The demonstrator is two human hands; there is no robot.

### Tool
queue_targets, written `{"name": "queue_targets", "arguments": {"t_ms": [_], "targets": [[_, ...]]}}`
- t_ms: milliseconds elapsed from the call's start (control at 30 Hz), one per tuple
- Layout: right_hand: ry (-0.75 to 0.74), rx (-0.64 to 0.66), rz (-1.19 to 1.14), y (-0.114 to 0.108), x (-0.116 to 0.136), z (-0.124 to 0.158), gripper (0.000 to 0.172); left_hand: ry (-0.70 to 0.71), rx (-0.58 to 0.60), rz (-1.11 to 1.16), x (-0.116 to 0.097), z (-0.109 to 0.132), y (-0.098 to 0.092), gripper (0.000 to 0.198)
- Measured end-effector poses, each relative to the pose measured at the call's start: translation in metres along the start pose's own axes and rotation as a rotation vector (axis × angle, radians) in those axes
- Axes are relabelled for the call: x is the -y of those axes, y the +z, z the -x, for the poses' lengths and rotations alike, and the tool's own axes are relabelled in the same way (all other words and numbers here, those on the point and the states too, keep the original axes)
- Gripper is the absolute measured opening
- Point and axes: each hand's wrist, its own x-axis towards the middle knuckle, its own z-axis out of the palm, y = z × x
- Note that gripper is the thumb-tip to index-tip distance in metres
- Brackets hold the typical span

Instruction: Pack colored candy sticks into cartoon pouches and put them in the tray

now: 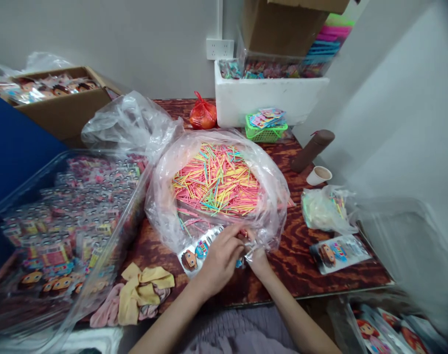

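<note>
A clear plastic bag [161,196] full of thin coloured sticks [216,179] lies open in the middle of the wooden table. At its near edge my left hand [220,260] curls its fingers over a small printed cartoon packet [194,255]. My right hand [259,255] is right beside it, mostly hidden behind the left hand and the bag's rim, fingers pinched at the same packet; pink sticks seem to be between the fingertips.
A clear bin [54,236] of filled packets stands at the left, yellow and pink cloths [143,292] by it. Another packet [338,253], a small bag of sticks [325,209], a paper cup [319,175] and a brown flask [312,150] are at the right. A white foam box [268,96] and green basket [265,132] stand behind.
</note>
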Motion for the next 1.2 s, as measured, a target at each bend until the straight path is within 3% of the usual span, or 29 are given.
{"name": "queue_targets", "arguments": {"t_ms": [200,333,667,900,1033,1200], "targets": [[0.134,0.043,-0.155,-0.013,0.029,-0.01,0.018,-0.486,-0.443,0.359,0.022,0.009,-0.028,0.02],[0.14,0.062,-0.183,-0.019,0.045,-0.021,0.018,-0.646,-0.579,0.477,0.029,0.013,-0.038,0.028],[0.124,0.093,-0.161,-0.026,0.053,-0.043,0.019,-0.749,-0.569,0.59,0.031,0.022,-0.036,0.035],[0.117,0.094,-0.189,-0.023,0.061,-0.052,0.017,-0.679,-0.553,0.524,0.039,0.026,-0.037,0.027],[0.11,0.11,-0.195,-0.016,0.061,-0.049,0.017,-0.691,-0.498,0.533,0.038,0.028,-0.034,0.023],[0.146,0.141,-0.234,-0.012,0.062,-0.043,0.016,-0.686,-0.515,0.552,0.038,0.029,-0.033,0.023]]}}
